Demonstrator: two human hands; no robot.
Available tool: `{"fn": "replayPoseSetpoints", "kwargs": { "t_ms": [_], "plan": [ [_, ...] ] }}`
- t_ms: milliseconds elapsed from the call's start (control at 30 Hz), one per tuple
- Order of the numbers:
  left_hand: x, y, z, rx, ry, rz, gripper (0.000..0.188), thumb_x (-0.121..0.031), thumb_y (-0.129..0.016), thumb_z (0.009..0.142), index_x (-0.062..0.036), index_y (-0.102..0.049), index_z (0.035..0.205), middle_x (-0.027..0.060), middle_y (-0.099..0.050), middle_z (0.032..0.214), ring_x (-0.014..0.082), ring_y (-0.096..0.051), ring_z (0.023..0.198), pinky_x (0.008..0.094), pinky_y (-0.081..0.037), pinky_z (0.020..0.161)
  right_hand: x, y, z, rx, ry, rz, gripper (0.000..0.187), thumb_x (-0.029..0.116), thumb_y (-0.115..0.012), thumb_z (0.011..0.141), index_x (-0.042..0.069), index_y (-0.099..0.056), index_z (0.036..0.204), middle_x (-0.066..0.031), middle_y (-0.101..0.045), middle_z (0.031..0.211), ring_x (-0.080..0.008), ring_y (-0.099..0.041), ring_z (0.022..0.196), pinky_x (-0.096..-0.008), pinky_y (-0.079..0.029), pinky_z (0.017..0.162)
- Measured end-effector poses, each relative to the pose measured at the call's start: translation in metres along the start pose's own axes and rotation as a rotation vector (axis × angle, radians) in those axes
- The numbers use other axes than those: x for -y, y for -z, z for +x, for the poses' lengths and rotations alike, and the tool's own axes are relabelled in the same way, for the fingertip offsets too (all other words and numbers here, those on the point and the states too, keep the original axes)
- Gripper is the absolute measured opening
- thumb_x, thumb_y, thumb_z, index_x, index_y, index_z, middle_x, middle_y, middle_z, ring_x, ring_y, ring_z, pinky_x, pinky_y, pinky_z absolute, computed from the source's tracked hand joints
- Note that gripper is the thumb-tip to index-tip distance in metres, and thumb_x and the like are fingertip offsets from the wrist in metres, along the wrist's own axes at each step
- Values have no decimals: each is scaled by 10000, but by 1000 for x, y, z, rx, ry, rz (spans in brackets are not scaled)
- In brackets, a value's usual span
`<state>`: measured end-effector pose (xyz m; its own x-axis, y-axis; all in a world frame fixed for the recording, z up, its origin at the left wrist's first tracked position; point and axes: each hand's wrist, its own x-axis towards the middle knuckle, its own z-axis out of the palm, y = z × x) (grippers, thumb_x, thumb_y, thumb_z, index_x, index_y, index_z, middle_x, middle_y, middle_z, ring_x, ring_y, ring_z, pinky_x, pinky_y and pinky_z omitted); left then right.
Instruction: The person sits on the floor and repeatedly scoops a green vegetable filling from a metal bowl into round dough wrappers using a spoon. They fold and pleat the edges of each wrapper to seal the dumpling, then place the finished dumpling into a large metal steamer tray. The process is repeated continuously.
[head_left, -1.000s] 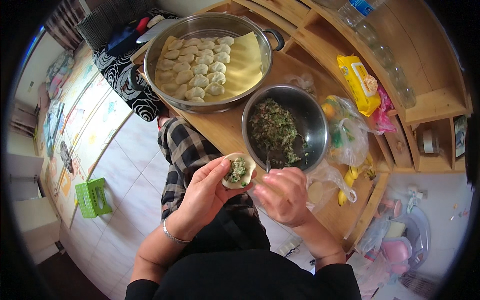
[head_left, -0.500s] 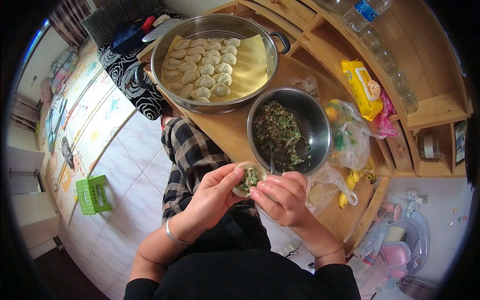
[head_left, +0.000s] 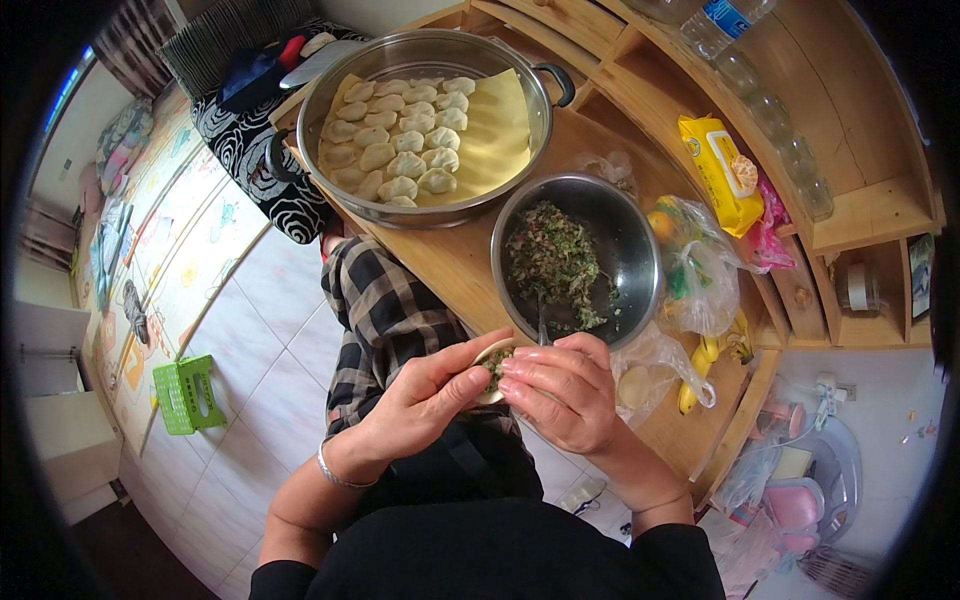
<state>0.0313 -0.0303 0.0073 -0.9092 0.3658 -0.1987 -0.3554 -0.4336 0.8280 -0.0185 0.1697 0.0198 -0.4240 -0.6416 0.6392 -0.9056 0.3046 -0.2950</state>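
Observation:
Between both hands, above my lap, is a round dumpling wrapper (head_left: 490, 352) with green-flecked filling inside, its edges curling up. My left hand (head_left: 437, 386) cradles it, thumb across the near side. The fingers of my right hand (head_left: 566, 390) press on its right side and partly hide the filling. Just beyond stands a steel bowl (head_left: 640, 270) of chopped filling (head_left: 555, 255), a spoon handle (head_left: 543, 325) leaning toward me. At the far left of the table, a wide steel steamer pot (head_left: 330, 95) holds rows of folded dumplings (head_left: 406, 140) on a yellow liner (head_left: 497, 150).
Right of the bowl lie a plastic bag of fruit (head_left: 700, 290), a clear bag with wrappers (head_left: 640, 380) and bananas (head_left: 697, 375). A yellow wipes pack (head_left: 720, 175) rests by the wooden shelf (head_left: 870, 225). A green stool (head_left: 188, 393) stands on the tiled floor.
My right fingers have moved over the filling, and the wrapper's edges are drawn further up and closer together. Less filling shows than before.

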Motion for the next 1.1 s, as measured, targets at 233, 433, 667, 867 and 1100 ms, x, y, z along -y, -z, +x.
{"fn": "replayPoseSetpoints", "kwargs": {
  "t_ms": [233,433,667,867,1100],
  "plan": [
    [5,-3,-1,-21,-90,142,446,-196,-489,1011,26,-429,1393,79,-614,1211,92,-550,1053,240,-459,918,3,2,8,-12,-91,131,210,115,-766,752,102,-675,941,-24,-678,984,-199,-646,903,-380,-459,811],
    [3,-6,-2,-35,-105,134,430,-185,-509,1002,29,-458,1371,91,-632,1178,98,-565,1041,243,-477,905,4,2,7,-9,-97,146,255,112,-774,740,107,-669,973,-10,-657,987,-186,-633,938,-379,-461,834],
    [3,-6,-2,-58,-175,286,391,-141,-505,1000,42,-482,1345,111,-642,1166,100,-580,1035,240,-479,897,6,0,12,1,-202,225,244,121,-787,736,102,-656,941,-11,-626,906,-200,-605,860,-368,-443,796],
    [-7,-4,-3,21,-191,360,367,-123,-451,1016,64,-475,1331,142,-656,1122,137,-625,1006,262,-499,877,6,1,16,33,-340,353,224,127,-781,752,99,-644,926,-30,-588,905,-228,-565,890,-360,-424,790],
    [-7,-1,-3,95,-172,323,391,-173,-398,1033,66,-463,1336,161,-663,1087,182,-667,964,287,-517,859,15,5,20,44,-590,435,237,136,-765,776,72,-643,969,-79,-558,1006,-253,-541,959,-352,-436,817]
  ]
}}
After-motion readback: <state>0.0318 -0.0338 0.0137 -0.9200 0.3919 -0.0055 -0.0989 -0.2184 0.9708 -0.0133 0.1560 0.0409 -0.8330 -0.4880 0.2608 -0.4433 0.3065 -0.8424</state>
